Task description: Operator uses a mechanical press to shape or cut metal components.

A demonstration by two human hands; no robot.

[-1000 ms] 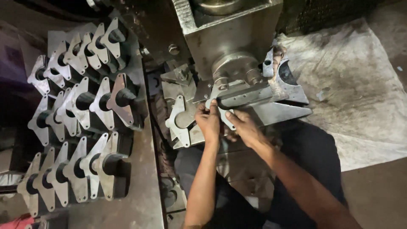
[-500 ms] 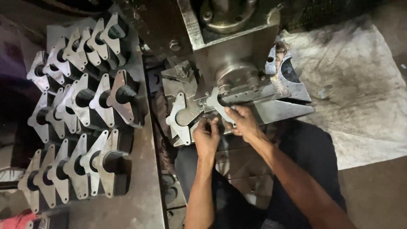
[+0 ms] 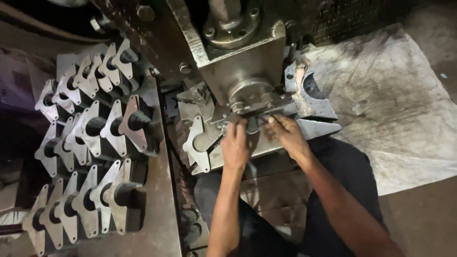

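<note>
Both hands, left hand (image 3: 235, 145) and right hand (image 3: 287, 135), press a metal plate (image 3: 252, 124) under the press head (image 3: 243, 57).

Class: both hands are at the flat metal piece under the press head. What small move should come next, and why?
Probably nudge the metal plate squarely under the press head. Both the left hand and right hand pinch it at the die, and it looks slightly skewed.

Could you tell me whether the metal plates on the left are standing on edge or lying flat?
On edge. The plates stand upright in close rows, thin edges up, each on a dark hub.
</note>
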